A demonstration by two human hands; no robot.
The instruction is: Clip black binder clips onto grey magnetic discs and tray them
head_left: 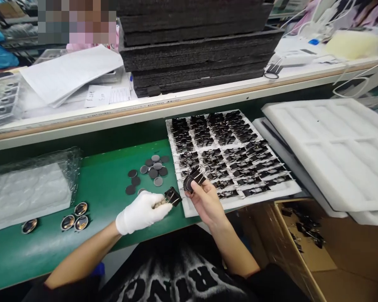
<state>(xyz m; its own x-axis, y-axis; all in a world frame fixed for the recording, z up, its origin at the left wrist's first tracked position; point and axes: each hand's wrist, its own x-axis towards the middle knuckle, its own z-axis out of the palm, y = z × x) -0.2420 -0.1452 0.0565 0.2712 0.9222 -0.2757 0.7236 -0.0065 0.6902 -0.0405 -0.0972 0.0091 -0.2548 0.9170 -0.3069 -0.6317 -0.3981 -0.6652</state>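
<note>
My left hand (145, 211), in a white glove, pinches a black binder clip (172, 196) by its wire handles above the green table (113, 167). Bare, my right hand (208, 201) grips a round black part (189, 183) with another binder clip (198, 176) on it, over the near left edge of a white foam tray (189, 207). Rows of black binder clips (236, 157) fill that tray. Several dark and grey discs (157, 166) lie on the table beyond my left hand. Several round, shiny parts (81, 223) rest farther left.
Clear plastic trays (28, 188) lie at the left. Stacked black foam (198, 50) and papers (72, 75) stand on the raised shelf (151, 102). White foam trays (340, 155) lean at right above a cardboard box (321, 260) holding clips. A person's pink clothing shows behind.
</note>
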